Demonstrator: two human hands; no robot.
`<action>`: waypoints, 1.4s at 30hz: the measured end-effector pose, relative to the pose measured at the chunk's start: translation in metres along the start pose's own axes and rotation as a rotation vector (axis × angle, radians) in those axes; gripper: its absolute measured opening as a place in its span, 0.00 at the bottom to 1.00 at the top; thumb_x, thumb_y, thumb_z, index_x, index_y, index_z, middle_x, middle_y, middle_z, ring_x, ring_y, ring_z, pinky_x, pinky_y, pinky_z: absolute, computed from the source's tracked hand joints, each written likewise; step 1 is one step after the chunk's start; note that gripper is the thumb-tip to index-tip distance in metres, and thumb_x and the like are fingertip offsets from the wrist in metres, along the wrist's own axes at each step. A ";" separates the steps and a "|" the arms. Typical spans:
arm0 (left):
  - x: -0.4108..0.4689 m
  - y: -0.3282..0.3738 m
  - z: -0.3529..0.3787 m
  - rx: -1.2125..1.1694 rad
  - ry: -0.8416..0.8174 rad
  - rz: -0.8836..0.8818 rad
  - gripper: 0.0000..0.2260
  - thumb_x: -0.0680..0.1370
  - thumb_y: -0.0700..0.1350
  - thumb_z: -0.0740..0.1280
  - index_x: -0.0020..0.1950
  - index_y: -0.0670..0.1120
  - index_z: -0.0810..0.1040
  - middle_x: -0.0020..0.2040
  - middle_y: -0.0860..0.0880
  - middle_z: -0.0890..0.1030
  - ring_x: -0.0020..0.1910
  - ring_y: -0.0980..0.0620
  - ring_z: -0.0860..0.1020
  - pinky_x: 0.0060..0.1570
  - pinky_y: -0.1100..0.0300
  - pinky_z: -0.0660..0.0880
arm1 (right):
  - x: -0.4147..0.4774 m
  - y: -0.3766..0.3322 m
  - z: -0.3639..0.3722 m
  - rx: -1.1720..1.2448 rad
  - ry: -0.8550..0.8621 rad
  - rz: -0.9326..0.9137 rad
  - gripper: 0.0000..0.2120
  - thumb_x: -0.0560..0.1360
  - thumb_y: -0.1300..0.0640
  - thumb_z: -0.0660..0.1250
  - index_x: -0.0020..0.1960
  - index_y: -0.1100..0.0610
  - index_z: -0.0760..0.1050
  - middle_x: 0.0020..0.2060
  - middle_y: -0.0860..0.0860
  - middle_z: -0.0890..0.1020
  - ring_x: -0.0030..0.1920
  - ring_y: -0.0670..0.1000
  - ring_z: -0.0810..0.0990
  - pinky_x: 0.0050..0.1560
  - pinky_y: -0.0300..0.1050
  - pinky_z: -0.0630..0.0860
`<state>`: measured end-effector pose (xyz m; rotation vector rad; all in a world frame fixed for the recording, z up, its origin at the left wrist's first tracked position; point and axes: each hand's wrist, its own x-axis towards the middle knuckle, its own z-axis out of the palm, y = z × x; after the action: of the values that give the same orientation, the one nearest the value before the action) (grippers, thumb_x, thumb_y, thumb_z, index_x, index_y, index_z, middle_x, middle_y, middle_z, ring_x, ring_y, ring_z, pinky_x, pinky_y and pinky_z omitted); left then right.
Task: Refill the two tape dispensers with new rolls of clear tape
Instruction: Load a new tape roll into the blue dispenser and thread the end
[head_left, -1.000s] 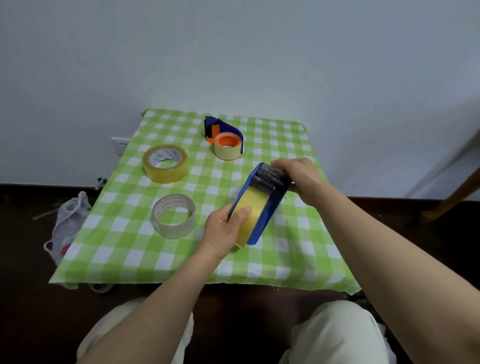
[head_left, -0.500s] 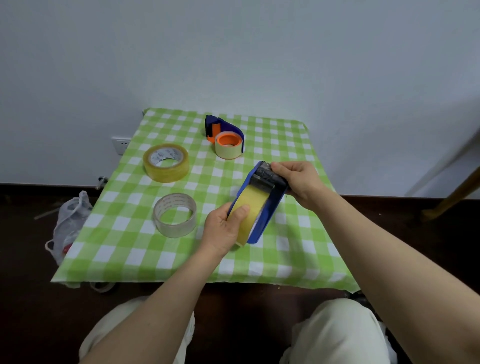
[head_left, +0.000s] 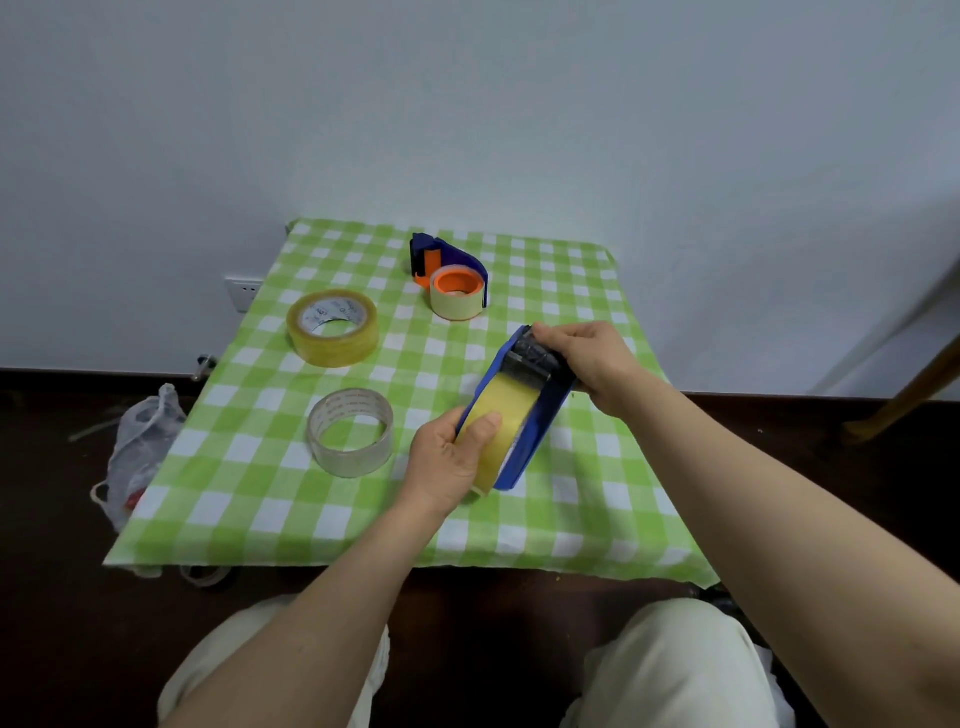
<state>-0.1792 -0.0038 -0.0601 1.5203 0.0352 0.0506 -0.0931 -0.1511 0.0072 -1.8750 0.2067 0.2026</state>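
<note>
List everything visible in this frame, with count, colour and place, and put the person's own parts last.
Blue plastic tape dispenser holding a yellowish roll: 1, held above the table's right half.
Blue and orange tape dispenser with a roll: 1, lying at the far middle of the table.
Thick yellowish loose tape roll: 1, flat, far left.
Thin clear loose tape roll: 1, flat, near left.
Green and white checked tablecloth: 1, covering the table.
White plastic bag: 1, on the floor, left.
White wall socket: 1, behind the table.
Left hand: on the held roll.
Right hand: gripping the dispenser's far end.
</note>
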 end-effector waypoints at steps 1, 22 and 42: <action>0.000 0.000 0.000 -0.005 0.005 0.005 0.08 0.77 0.45 0.67 0.40 0.43 0.77 0.31 0.51 0.75 0.26 0.63 0.71 0.29 0.71 0.69 | 0.001 -0.001 0.001 -0.016 0.007 -0.014 0.10 0.74 0.50 0.69 0.36 0.53 0.80 0.34 0.52 0.80 0.38 0.52 0.76 0.44 0.49 0.74; 0.005 0.004 0.003 -0.129 0.248 -0.214 0.19 0.68 0.60 0.67 0.37 0.43 0.75 0.34 0.46 0.75 0.35 0.50 0.74 0.38 0.57 0.71 | -0.012 0.019 -0.012 0.370 -0.049 0.131 0.19 0.75 0.45 0.65 0.57 0.59 0.74 0.47 0.54 0.79 0.48 0.53 0.79 0.53 0.48 0.76; 0.059 0.068 0.012 -0.471 0.214 -0.432 0.22 0.78 0.62 0.58 0.55 0.45 0.79 0.45 0.46 0.83 0.45 0.47 0.81 0.54 0.50 0.77 | -0.026 -0.017 0.011 -0.395 -0.257 -0.405 0.12 0.70 0.58 0.73 0.54 0.54 0.80 0.43 0.45 0.81 0.51 0.52 0.82 0.55 0.54 0.79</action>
<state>-0.1204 -0.0092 0.0088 1.0065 0.4886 -0.1180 -0.1147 -0.1344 0.0257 -2.2094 -0.4158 0.2130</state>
